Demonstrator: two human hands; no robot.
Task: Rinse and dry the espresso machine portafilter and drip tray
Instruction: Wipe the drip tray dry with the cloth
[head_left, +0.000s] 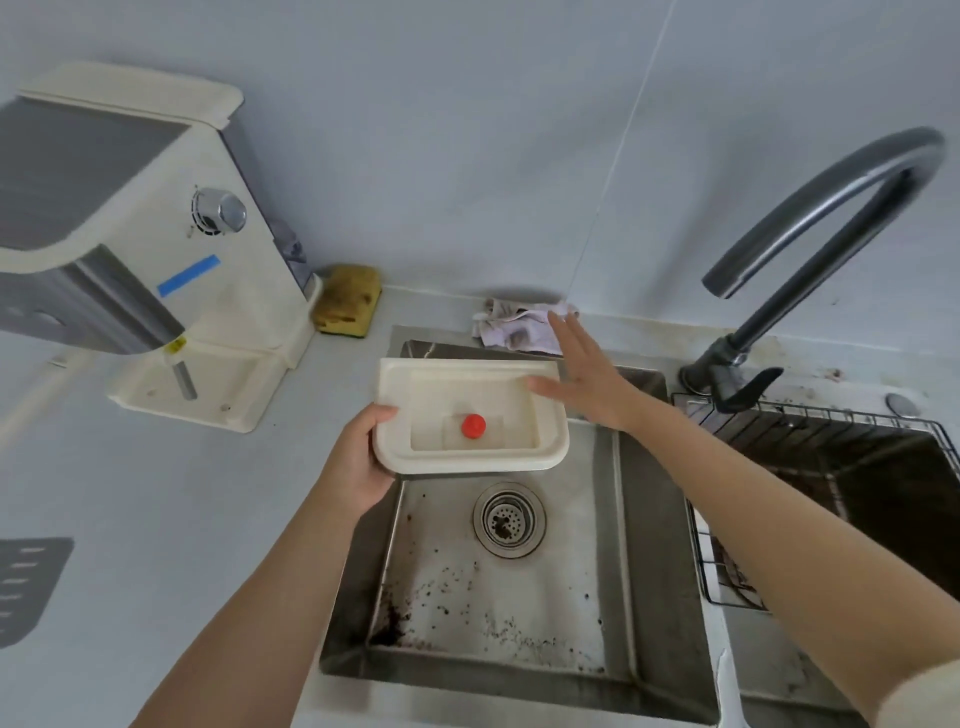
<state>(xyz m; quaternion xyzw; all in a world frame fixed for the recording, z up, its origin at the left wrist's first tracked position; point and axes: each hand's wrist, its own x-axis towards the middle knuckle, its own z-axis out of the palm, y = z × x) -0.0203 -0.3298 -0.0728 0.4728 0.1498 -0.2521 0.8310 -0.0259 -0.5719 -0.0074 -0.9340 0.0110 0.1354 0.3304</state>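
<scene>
A cream drip tray (524, 384) with a red float (473, 426) in its well hangs over the steel sink (649, 519). My left hand (363, 457) grips the tray by its left edge, thumb on the rim. Beyond the tray's right end, my right hand (587, 374) is held with its fingers straight and spread; its fingertips reach as far as a crumpled cloth (514, 327) lying behind the sink. The cream espresso machine (156, 249) stands at the left on the counter. No portafilter is in view.
A dark arched faucet (810, 218) rises at the right, with a wire rack (779, 467) over the right basin. A yellow sponge (347, 297) lies beside the machine. Coffee grounds speckle the sink floor around the drain (509, 519). A grey slotted grate (26, 582) lies at far left.
</scene>
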